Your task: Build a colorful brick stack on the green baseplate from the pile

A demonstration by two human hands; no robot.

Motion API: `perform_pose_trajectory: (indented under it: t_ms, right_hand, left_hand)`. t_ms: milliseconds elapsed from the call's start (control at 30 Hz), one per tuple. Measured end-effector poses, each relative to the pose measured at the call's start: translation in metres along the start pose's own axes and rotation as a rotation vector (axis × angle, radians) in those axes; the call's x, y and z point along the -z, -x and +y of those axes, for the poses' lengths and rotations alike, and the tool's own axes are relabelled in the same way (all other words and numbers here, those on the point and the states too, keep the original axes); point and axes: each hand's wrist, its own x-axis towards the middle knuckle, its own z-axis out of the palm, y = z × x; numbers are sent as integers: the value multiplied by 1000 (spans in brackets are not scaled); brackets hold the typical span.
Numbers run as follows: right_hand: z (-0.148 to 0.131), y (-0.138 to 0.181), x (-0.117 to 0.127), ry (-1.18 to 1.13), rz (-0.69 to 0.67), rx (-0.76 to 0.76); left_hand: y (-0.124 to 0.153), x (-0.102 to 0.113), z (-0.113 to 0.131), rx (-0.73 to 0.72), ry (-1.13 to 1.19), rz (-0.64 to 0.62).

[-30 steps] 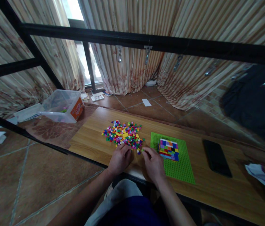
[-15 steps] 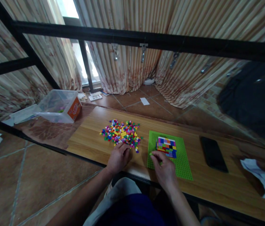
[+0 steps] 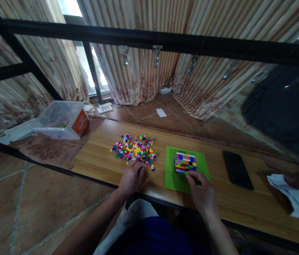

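Observation:
A pile of small coloured bricks lies on the wooden table. To its right is a green baseplate with a multicoloured block of stacked bricks on it. My left hand rests curled at the pile's near edge, fingertips touching the bricks. My right hand is over the baseplate's near right part, fingers pinched on a small green brick just in front of the block.
A black phone lies right of the baseplate. White cloth sits at the far right. On the floor at left stand a clear plastic box and papers. A black metal frame crosses above; curtains hang behind.
My right hand has moved from the pile's right edge across to the baseplate, carrying a small green brick up to the stacked block. My left hand has stayed by the pile.

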Motion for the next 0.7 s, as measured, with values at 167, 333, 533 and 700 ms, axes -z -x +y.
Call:
perform_pose_trajectory:
  t_ms: [167, 333, 533, 700]
  right_hand:
    - [0, -5, 3, 25, 42, 38]
    - [3, -14, 3, 27, 37, 129]
    - [9, -20, -1, 37, 56, 189]
    - [12, -20, -4, 44, 68, 218]
  left_hand:
    - [0, -1, -1, 1, -15, -6]
    - [0, -1, -1, 1, -22, -2]
    - [0, 0, 0, 8, -17, -11]
    - [0, 0, -1, 1, -10, -14]
